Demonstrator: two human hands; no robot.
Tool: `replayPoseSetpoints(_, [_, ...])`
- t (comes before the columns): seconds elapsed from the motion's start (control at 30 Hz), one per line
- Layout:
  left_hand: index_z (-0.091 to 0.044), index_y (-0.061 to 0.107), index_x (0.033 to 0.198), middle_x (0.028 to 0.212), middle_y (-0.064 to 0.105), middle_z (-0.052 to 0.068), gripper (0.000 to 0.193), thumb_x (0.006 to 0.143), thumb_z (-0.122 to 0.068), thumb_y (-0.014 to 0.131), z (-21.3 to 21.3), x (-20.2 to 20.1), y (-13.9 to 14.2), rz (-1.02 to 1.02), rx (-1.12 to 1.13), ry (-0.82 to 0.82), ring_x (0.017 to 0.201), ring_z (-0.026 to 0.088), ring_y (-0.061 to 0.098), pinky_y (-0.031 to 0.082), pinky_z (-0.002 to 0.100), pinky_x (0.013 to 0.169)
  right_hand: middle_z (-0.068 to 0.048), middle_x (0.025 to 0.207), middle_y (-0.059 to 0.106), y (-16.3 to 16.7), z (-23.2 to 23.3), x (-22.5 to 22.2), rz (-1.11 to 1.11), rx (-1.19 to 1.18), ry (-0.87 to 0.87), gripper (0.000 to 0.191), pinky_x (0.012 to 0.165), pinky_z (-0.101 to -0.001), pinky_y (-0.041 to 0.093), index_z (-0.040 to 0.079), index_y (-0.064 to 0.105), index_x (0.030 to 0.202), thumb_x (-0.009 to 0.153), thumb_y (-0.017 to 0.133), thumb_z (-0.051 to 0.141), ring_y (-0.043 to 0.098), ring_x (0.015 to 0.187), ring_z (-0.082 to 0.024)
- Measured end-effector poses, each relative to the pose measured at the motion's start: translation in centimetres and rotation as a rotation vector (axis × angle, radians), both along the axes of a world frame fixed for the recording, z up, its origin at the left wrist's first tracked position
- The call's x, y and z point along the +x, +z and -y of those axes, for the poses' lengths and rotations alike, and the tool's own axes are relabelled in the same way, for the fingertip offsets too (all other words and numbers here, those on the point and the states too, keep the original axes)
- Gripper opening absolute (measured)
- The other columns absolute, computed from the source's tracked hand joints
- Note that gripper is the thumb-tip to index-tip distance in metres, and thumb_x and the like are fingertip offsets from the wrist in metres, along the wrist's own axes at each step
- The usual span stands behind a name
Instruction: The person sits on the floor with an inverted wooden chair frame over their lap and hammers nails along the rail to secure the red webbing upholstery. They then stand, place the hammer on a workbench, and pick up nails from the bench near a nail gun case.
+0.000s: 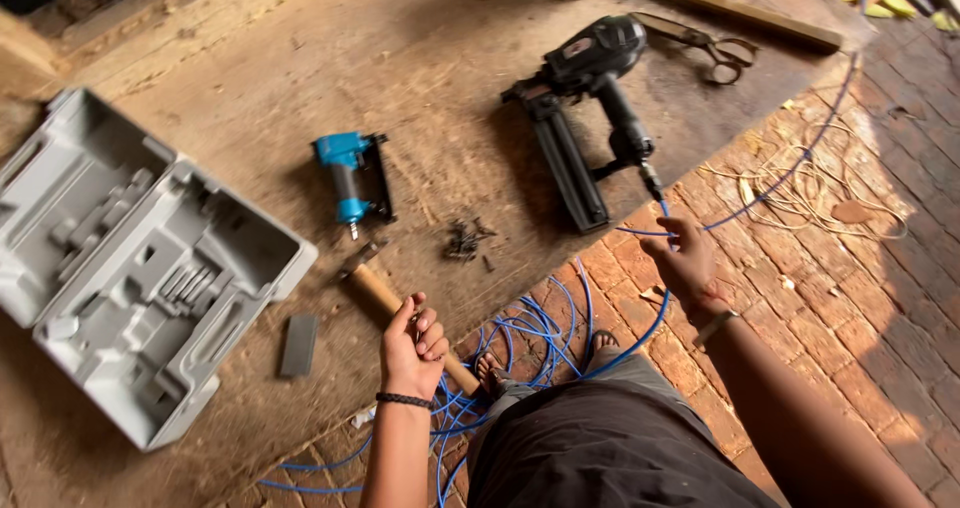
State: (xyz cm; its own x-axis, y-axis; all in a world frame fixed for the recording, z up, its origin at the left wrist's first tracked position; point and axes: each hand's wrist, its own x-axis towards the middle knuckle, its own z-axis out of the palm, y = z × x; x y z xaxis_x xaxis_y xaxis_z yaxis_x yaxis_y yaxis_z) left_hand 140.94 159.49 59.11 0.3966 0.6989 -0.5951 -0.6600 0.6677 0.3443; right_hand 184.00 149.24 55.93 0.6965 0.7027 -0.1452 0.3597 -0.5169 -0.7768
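Left fingers (425,333) — around hammer handle (385,298)

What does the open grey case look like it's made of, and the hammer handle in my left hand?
The grey case looks like moulded plastic: matt, with formed recesses. The hammer handle, gripped by your left hand, seems bare wood, tan and unpainted.

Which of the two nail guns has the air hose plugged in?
The black nail gun, the bigger one lying by the scissors. The blue hose joins its handle end, just above the right hand. The small blue nail gun has no hose.
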Motion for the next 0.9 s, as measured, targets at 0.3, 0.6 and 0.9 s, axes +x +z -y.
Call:
replayPoseSetpoints(0.3, [-0.013,0.062,0.106,0.066,0.044,-0.005,0.015,0.102,-0.026,0.056,1.0,8.2,1.9,-0.122,-0.013,0.028,0.045,0.006,0.032,0.025,0.023,0.040,-0.004,0.092,0.062,-4.2,-9.6,7.8,-0.673,0.170,0.095,0.053,0.044,-0.0297,0.041,0.016,0.050,0.143,0.099,0.058,0.044,0.061,0.066,-0.013])
replayPoseSetpoints(0.6, [-0.011,0.064,0.105,0.064,0.045,-0.005,0.015,0.099,-0.024,0.058,5.2,17.7,0.9,-0.160,-0.125,0.159,0.043,0.006,0.032,0.025,0.024,0.039,0.004,0.054,0.030,-2.8,-13.8,8.0,-1.042,-0.030,0.006,0.032,0.034,-0.0278,0.016,0.018,0.057,0.106,0.104,0.047,0.049,0.024,0.038,-0.007])
replayPoseSetpoints(0.9, [-0.011,0.064,0.102,0.063,0.044,-0.006,0.015,0.099,-0.024,0.058,4.1,20.8,1.0,-0.147,-0.057,0.233,0.042,0.005,0.032,0.025,0.023,0.038,0.000,0.047,0.034,-1.4,-4.2,4.9,-1.260,-0.349,0.026,0.055,0.035,-0.0323,0.018,0.016,0.059,0.074,0.101,0.035,0.058,0.025,0.035,-0.015])
